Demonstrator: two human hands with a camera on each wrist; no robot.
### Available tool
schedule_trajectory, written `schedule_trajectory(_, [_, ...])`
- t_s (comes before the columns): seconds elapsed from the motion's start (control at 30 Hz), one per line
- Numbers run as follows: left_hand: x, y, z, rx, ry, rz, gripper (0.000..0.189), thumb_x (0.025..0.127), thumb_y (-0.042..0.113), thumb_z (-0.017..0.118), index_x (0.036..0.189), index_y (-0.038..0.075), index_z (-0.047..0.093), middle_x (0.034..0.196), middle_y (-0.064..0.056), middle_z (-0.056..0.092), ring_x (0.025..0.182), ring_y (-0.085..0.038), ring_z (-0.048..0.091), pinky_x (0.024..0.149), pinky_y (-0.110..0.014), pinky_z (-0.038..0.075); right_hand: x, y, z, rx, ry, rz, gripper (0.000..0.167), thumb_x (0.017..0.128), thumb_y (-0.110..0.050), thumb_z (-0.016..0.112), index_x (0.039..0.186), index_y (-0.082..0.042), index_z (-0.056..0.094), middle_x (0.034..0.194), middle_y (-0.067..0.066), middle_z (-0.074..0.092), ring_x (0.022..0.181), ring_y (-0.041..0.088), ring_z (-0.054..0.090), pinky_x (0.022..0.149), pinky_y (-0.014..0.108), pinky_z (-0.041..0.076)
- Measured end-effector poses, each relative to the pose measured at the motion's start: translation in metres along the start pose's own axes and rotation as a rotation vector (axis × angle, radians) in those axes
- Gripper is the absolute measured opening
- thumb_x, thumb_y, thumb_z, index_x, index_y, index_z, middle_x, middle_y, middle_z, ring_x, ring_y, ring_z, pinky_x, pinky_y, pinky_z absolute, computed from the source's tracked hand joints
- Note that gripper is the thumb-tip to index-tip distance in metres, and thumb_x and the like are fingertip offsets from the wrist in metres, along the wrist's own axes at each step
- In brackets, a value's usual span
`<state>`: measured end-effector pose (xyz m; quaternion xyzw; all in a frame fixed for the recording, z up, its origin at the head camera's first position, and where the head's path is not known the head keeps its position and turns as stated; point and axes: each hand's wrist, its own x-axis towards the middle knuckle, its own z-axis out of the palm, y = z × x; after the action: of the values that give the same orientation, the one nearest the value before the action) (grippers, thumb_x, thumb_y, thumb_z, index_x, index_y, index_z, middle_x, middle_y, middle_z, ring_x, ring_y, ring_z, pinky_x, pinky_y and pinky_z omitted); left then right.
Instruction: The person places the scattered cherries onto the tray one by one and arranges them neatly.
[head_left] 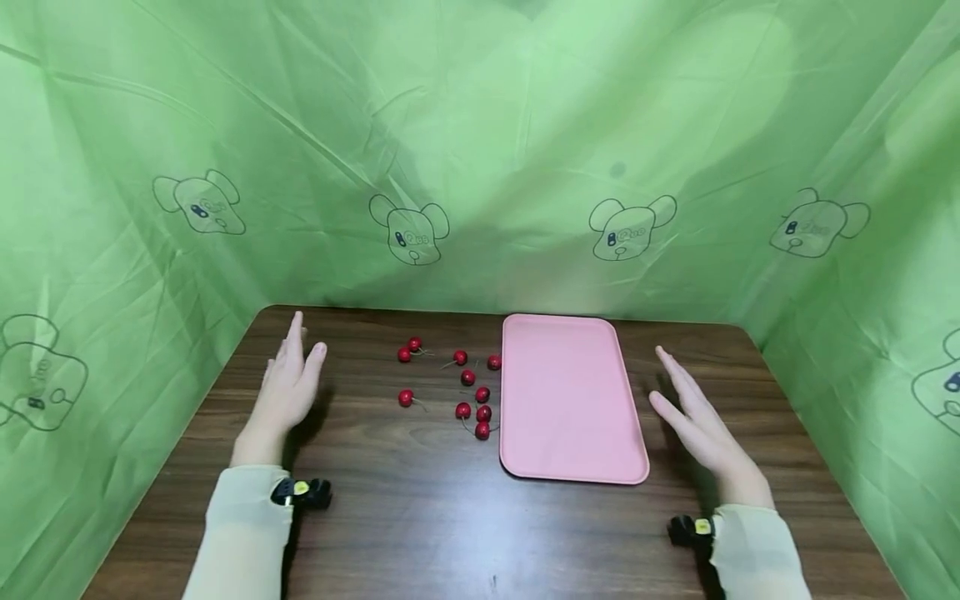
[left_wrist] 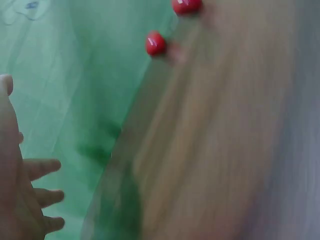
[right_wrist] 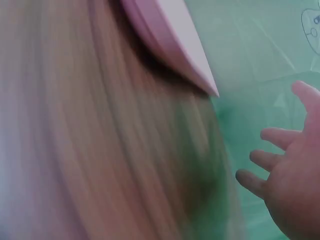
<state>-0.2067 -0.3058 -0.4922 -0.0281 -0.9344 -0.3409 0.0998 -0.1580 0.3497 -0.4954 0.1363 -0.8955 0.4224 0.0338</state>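
Observation:
Several red cherries (head_left: 467, 377) with thin stems lie scattered on the wooden table, most of them close to the left edge of a pink tray (head_left: 570, 400). The tray's flat surface is bare. My left hand (head_left: 285, 387) is held over the table to the left of the cherries, fingers straight, thumb apart, holding nothing. To the right of the tray, my right hand (head_left: 697, 421) hovers with straight, spread fingers and nothing in it. Two cherries show at the top of the left wrist view, the nearer cherry (left_wrist: 156, 44) lying beyond the hand. A tray corner appears in the right wrist view.
A dark wood-grain table (head_left: 420, 525) spans the area under both hands. Green fabric (head_left: 480, 125) with printed animal heads hangs behind it and along both sides. Each wrist wears a black strap with a small camera, such as the left camera (head_left: 318, 493).

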Motion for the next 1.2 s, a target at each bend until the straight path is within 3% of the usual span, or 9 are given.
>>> schedule_trajectory(0.07, [0.003, 0.007, 0.008, -0.076, 0.021, -0.024, 0.074, 0.118, 0.051, 0.033, 0.177, 0.019, 0.001, 0.169, -0.031, 0.038, 0.155, -0.061, 0.03, 0.121, -0.078, 0.021, 0.004, 0.0, 0.01, -0.002, 0.03, 0.026, 0.068, 0.115, -0.029, 0.057, 0.175, -0.027, 0.025, 0.18, 0.013, 0.023, 0.166, 0.039, 0.017, 0.128, 0.034, 0.013])
schedule_trajectory(0.2, [0.009, 0.024, 0.025, -0.21, 0.065, -0.022, 0.07, 0.117, 0.049, 0.04, 0.176, 0.021, 0.014, 0.168, -0.023, 0.046, 0.152, -0.052, 0.042, 0.122, -0.07, 0.03, 0.012, -0.004, 0.026, -0.002, 0.087, 0.096, 0.062, 0.116, -0.038, 0.054, 0.173, -0.027, 0.033, 0.177, 0.017, 0.031, 0.161, 0.046, 0.028, 0.126, 0.062, 0.026])
schedule_trajectory(0.37, [0.017, 0.041, 0.051, -0.323, 0.097, 0.001, 0.067, 0.116, 0.048, 0.047, 0.175, 0.026, 0.022, 0.164, -0.019, 0.052, 0.151, -0.046, 0.047, 0.123, -0.066, 0.033, 0.018, -0.006, 0.036, 0.09, 0.105, 0.142, 0.064, 0.117, -0.038, 0.051, 0.174, -0.019, 0.029, 0.177, 0.02, 0.029, 0.158, 0.051, 0.032, 0.121, 0.071, 0.03])
schedule_trajectory(0.43, [0.018, 0.045, 0.061, -0.359, 0.096, -0.005, 0.067, 0.116, 0.047, 0.048, 0.174, 0.026, 0.023, 0.164, -0.019, 0.052, 0.152, -0.045, 0.047, 0.123, -0.066, 0.032, 0.018, -0.005, 0.038, 0.137, 0.1, 0.159, 0.066, 0.117, -0.036, 0.05, 0.174, -0.014, 0.027, 0.177, 0.023, 0.027, 0.159, 0.051, 0.03, 0.124, 0.066, 0.029])
schedule_trajectory(0.53, [0.021, 0.047, 0.074, -0.393, 0.088, -0.028, 0.066, 0.116, 0.046, 0.049, 0.174, 0.028, 0.024, 0.164, -0.018, 0.052, 0.153, -0.042, 0.045, 0.124, -0.066, 0.031, 0.019, -0.002, 0.041, 0.199, 0.098, 0.177, 0.067, 0.117, -0.032, 0.051, 0.174, -0.008, 0.025, 0.175, 0.028, 0.027, 0.16, 0.05, 0.029, 0.127, 0.036, 0.032])
schedule_trajectory(0.67, [0.023, 0.047, 0.083, -0.398, 0.064, -0.051, 0.066, 0.115, 0.045, 0.052, 0.173, 0.027, 0.028, 0.163, -0.017, 0.054, 0.152, -0.04, 0.048, 0.123, -0.064, 0.033, 0.021, 0.003, 0.047, 0.291, 0.081, 0.179, 0.066, 0.117, -0.026, 0.054, 0.172, -0.003, 0.026, 0.174, 0.027, 0.031, 0.159, 0.048, 0.03, 0.106, 0.005, 0.033])
schedule_trajectory(0.83, [0.027, 0.045, 0.089, -0.358, 0.016, -0.039, 0.063, 0.113, 0.036, 0.059, 0.17, 0.022, 0.037, 0.158, -0.016, 0.059, 0.145, -0.039, 0.056, 0.12, -0.063, 0.039, 0.021, 0.007, 0.051, 0.372, 0.079, 0.239, 0.063, 0.115, -0.031, 0.058, 0.169, -0.004, 0.038, 0.171, 0.02, 0.041, 0.158, 0.04, 0.037, 0.101, 0.007, 0.042])
schedule_trajectory(1.0, [0.036, 0.043, 0.097, -0.306, -0.031, 0.02, 0.059, 0.11, 0.024, 0.065, 0.165, 0.015, 0.045, 0.152, -0.016, 0.064, 0.146, -0.039, 0.056, 0.121, -0.062, 0.037, 0.022, 0.011, 0.053, 0.324, 0.089, 0.279, 0.062, 0.114, -0.032, 0.061, 0.168, -0.007, 0.042, 0.169, 0.017, 0.046, 0.157, 0.036, 0.039, 0.101, 0.005, 0.041])
schedule_trajectory(1.2, [0.04, 0.039, 0.107, -0.259, -0.026, 0.061, 0.051, 0.108, 0.017, 0.068, 0.157, 0.009, 0.056, 0.142, -0.015, 0.072, 0.144, -0.038, 0.057, 0.123, -0.059, 0.035, 0.021, 0.013, 0.051, 0.262, 0.108, 0.327, 0.058, 0.112, -0.03, 0.066, 0.163, -0.008, 0.051, 0.163, 0.019, 0.053, 0.151, 0.036, 0.046, 0.097, 0.005, 0.041])
